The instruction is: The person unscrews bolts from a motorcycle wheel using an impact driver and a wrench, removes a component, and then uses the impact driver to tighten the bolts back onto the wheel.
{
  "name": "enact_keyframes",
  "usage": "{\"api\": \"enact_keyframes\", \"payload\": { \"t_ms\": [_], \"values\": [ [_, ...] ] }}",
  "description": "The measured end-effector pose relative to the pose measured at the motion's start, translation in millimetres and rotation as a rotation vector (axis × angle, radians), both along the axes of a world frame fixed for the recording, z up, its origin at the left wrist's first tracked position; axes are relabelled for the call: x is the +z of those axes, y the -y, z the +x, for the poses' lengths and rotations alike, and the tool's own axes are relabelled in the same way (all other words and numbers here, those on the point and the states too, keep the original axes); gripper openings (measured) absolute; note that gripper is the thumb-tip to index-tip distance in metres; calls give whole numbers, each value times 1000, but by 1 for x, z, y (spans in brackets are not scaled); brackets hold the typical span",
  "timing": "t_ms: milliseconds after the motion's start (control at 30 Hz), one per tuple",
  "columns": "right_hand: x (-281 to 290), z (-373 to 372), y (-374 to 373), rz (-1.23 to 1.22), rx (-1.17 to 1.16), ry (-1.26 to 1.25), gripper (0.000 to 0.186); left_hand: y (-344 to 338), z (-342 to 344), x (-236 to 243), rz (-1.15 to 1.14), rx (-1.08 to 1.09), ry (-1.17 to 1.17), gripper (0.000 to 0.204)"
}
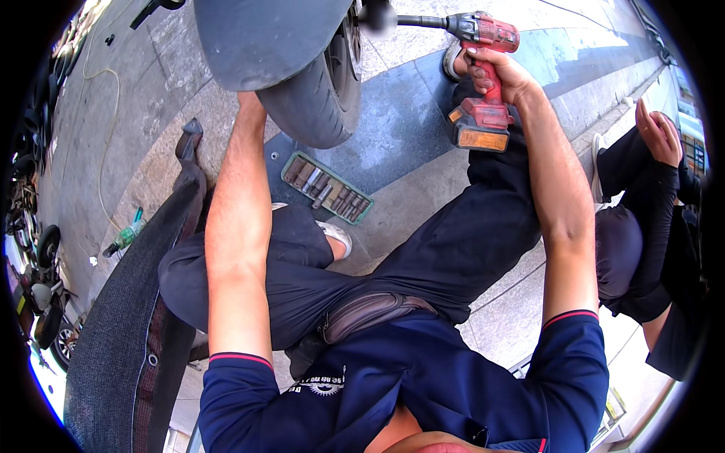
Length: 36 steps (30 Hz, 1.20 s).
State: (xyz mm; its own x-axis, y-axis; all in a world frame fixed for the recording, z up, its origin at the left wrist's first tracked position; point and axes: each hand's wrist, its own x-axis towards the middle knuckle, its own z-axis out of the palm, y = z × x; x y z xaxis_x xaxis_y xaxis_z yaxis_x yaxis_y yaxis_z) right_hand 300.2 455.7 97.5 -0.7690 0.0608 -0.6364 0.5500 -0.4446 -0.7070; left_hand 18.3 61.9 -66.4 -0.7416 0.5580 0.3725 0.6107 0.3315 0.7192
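My right hand (495, 75) is wrapped round the handle of a red cordless impact wrench (483, 113). Its long dark socket extension (423, 22) points left at the hub side of a scooter wheel; a round blurred dark part hides whether the tip touches. The black tyre (310, 106) sits under a grey plastic fender (264, 38). My left wrist (249, 104) goes up behind the fender and tyre, so those fingers are hidden. Below the wheel lies a green case of sockets (362, 214), with one socket (322, 198) lying across the others.
A dark mesh cloth (113, 362) drapes at my left, near a green bottle (127, 235). At right, another person crouches, a hand (658, 134) raised. A pale hose (113, 136) runs over the pavement. Parked motorbikes (45, 294) line the far left.
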Motion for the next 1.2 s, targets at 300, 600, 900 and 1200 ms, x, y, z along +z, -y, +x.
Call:
{"api": "enact_keyframes", "payload": {
  "t_ms": [300,600,900,1200],
  "values": [
    [2,0,2,11,2,-6,23,1,3,3,-3,18,-7,41],
    [2,0,2,35,10,-6,24,1,1,4,-9,17,-14,39],
    [-3,0,-2,42,9,-11,24,1,0,4,-18,22,-17,36],
    [-3,2,-4,30,-2,-24,24,-4,3,6,-25,39,-12,34]
  ]
}}
